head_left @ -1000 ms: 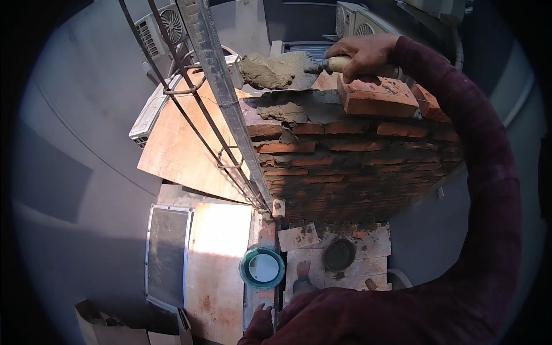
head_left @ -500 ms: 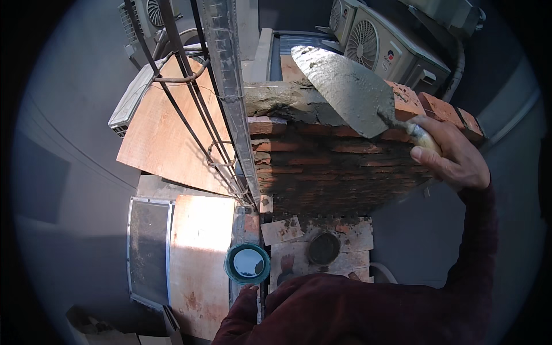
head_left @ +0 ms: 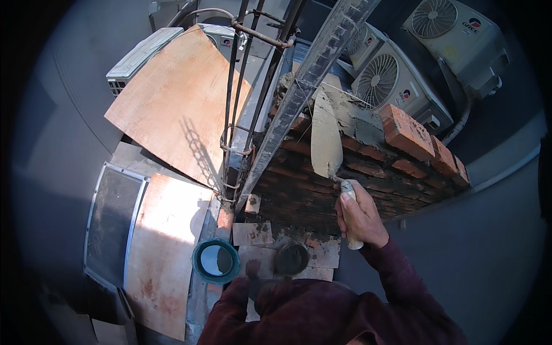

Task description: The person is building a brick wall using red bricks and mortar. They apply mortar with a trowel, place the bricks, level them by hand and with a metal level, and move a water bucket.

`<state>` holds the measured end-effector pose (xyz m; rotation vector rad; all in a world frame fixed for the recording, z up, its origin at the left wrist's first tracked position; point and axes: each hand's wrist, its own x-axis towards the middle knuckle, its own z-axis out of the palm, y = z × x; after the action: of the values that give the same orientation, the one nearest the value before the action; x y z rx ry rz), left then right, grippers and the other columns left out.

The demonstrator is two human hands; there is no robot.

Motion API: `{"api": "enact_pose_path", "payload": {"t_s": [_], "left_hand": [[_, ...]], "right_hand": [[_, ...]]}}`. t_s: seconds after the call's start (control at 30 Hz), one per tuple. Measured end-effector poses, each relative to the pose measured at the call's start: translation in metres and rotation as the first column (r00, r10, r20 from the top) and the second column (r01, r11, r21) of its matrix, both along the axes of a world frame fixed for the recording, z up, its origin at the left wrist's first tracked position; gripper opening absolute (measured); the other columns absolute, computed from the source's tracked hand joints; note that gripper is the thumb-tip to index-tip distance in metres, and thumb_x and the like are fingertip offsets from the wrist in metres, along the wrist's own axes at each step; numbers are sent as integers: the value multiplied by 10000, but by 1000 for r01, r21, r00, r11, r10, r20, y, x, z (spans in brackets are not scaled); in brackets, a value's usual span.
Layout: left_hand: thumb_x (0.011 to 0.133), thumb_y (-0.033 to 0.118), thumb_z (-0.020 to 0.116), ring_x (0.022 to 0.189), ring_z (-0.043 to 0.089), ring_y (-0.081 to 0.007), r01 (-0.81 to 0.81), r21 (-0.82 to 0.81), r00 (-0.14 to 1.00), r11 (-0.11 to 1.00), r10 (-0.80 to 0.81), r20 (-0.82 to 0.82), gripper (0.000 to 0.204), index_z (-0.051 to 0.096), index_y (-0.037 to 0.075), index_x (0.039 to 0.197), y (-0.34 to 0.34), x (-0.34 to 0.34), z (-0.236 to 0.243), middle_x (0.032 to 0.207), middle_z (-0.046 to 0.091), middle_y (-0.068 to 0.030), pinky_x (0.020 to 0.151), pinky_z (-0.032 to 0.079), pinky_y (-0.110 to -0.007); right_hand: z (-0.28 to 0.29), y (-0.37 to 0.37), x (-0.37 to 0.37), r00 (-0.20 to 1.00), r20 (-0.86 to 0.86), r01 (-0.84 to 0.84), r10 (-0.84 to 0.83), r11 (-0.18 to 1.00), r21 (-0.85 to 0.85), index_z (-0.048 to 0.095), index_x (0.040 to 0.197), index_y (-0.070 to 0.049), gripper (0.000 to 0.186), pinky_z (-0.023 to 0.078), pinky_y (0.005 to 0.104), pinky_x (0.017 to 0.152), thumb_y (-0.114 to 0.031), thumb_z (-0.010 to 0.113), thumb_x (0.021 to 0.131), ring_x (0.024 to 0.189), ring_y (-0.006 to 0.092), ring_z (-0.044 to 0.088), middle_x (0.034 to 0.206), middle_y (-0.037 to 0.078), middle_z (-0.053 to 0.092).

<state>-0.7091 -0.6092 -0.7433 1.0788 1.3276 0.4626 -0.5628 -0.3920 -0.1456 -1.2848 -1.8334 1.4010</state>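
My right hand is closed around the pale handle of a trowel. The blade, grey with mortar, points away from me, its tip at the wet mortar bed on top of the brick wall. To the right of that mortar, several orange bricks sit along the wall top. My left sleeve reaches down beside a teal bucket holding light-reflecting liquid. I cannot make out the fingers of my left hand there.
A metal-edged upright and tied steel rebars rise left of the wall. Plywood sheets lie further left. A dark round container stands on boards below. Air-conditioner units are behind the wall.
The trowel has come down and left from its raised position, and its blade is now at the mortar. The view has turned, and the left fingers seen earlier at the bucket rim no longer show.
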Motion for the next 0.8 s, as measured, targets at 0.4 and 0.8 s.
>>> {"api": "enact_pose_path", "payload": {"t_s": [0.4, 0.8], "left_hand": [[796, 140, 652, 1042, 637, -402, 629, 74, 668, 774, -489, -562, 258, 699, 20, 1020, -54, -73, 38, 1020, 660, -263, 943, 477, -489], [944, 308, 552, 1162, 593, -269, 481, -449, 720, 753, -631, -288, 279, 684, 138, 1122, -22, -72, 68, 1186, 662, -113, 996, 450, -401]], "right_hand": [[-52, 33, 46, 883, 456, -237, -114, 730, 641, 464, 1231, 15, 396, 518, 486, 709, -259, 559, 961, 866, 438, 625, 1012, 240, 625], [-211, -113, 203, 824, 368, 259, -430, 865, 431, 545, 1102, 11, 337, 523, 472, 678, -201, 668, 870, 847, 411, 645, 925, 214, 627]]}}
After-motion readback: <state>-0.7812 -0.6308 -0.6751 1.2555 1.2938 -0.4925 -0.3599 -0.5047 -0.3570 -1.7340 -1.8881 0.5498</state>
